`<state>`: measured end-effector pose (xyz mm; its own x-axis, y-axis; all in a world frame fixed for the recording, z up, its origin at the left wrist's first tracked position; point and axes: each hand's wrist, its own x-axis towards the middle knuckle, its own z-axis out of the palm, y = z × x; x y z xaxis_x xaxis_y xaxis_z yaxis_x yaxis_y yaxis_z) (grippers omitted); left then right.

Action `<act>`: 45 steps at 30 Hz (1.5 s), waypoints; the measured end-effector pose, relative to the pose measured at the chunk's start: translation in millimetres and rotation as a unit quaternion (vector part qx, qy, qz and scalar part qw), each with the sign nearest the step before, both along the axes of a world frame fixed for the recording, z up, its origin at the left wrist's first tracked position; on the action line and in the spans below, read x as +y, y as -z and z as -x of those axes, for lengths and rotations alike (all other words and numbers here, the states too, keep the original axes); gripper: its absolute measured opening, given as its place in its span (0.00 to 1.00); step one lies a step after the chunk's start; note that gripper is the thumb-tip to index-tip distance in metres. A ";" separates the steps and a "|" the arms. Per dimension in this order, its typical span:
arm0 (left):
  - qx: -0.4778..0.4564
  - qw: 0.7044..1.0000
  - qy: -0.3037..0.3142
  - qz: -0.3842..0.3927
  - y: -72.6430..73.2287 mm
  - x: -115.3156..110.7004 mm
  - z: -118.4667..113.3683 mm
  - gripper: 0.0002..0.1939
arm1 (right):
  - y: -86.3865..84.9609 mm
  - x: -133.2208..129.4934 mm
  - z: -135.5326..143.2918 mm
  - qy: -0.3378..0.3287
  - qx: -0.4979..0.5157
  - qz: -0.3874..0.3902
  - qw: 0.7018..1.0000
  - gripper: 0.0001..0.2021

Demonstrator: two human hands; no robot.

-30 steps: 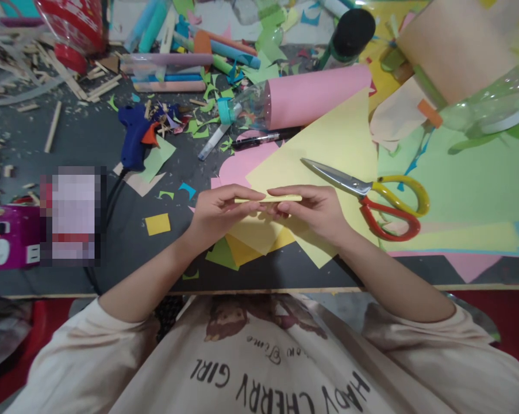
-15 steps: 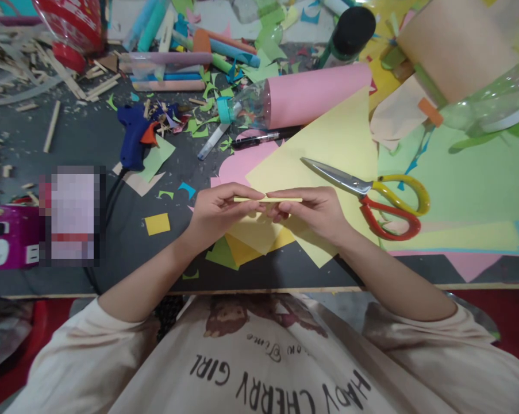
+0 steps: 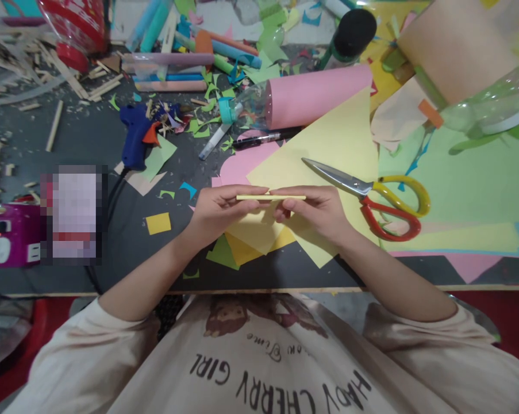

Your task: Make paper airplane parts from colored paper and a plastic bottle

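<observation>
A thin, pale yellow strip (image 3: 271,197), which looks like folded or rolled paper, lies level between my two hands. My left hand (image 3: 222,210) pinches its left part between thumb and fingers. At the other part, my right hand (image 3: 317,210) holds it the same way, with some fingertips curled beneath. Under and beyond the hands spreads a large yellow paper sheet (image 3: 328,138). Scissors (image 3: 362,190) with one yellow and one red handle rest on that sheet, just right of my right hand, blades pointing up and left.
A blue glue gun (image 3: 134,135) lies left of a pink-wrapped bottle (image 3: 319,95). A purple box (image 3: 11,236) is at the far left. Paper scraps, wooden sticks and coloured rolls cover the back; a green sheet (image 3: 457,172) lies at the right.
The strip shows more fully between my hands, and my fingertips have shifted slightly along it, a little farther apart. The scissors and papers keep their places.
</observation>
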<state>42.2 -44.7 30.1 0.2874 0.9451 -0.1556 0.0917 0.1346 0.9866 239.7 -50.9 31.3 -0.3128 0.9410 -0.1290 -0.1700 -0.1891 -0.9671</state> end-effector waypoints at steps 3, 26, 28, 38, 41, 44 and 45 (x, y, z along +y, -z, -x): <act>0.004 1.000 0.001 -0.004 0.4 -0.6 0.1 0.23 | -0.1 0.3 -0.2 0.000 0.003 0.000 1.000 0.12; -0.018 1.000 0.011 0.011 -5.3 -0.1 -1.5 0.12 | 0.9 -1.0 0.2 0.014 -0.010 -0.050 0.999 0.09; -0.016 1.000 0.000 0.003 -4.5 -0.3 -1.2 0.11 | 0.0 -0.7 1.0 0.018 -0.014 -0.053 0.998 0.09; -0.020 0.990 -0.133 -0.041 1.3 6.2 2.0 0.10 | 5.0 4.2 -5.7 0.038 -0.212 -0.140 0.966 0.15; 0.062 0.976 -0.170 -0.122 6.4 15.9 12.1 0.12 | 11.1 6.6 -7.9 0.043 -0.360 -0.263 0.894 0.14; 0.183 0.947 -0.140 -0.222 10.6 21.6 20.9 0.16 | 18.4 5.6 -7.5 0.014 -0.475 -0.310 0.824 0.19; 0.214 0.937 -0.122 -0.246 11.2 21.6 22.5 0.18 | 20.4 4.5 -7.0 0.003 -0.499 -0.309 0.809 0.21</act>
